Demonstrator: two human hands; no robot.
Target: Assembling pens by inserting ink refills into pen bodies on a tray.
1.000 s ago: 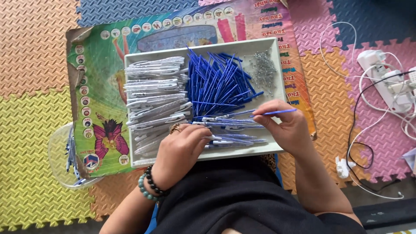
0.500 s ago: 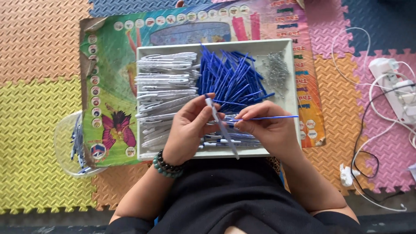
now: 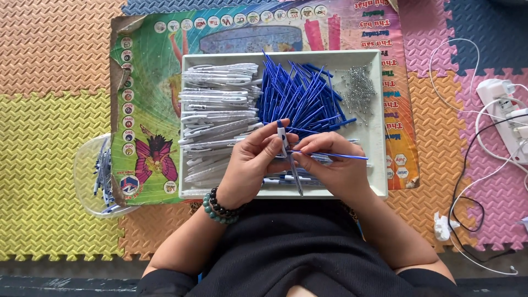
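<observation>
My left hand [image 3: 254, 165] grips a clear pen barrel [image 3: 291, 165] that points down toward me over the front of a white tray [image 3: 377, 165]. My right hand [image 3: 334, 168] pinches a thin blue refill [image 3: 341, 156] that lies level, its end at the barrel. The two hands touch above the tray's near edge. In the tray lie a stack of white pen barrels [image 3: 217, 104] on the left, a heap of blue refills [image 3: 300, 96] in the middle and a pile of small metal springs [image 3: 357, 88] at the right.
The tray rests on a colourful printed sheet [image 3: 148, 99] laid over foam floor tiles [image 3: 55, 66]. A clear plastic bowl [image 3: 91, 176] with finished pens sits at the left. A white power strip [image 3: 509, 110] with trailing cables lies at the right.
My left hand lifted a pen barrel from the tray and brought it to my right hand. The blue refill moved left to meet the barrel.
</observation>
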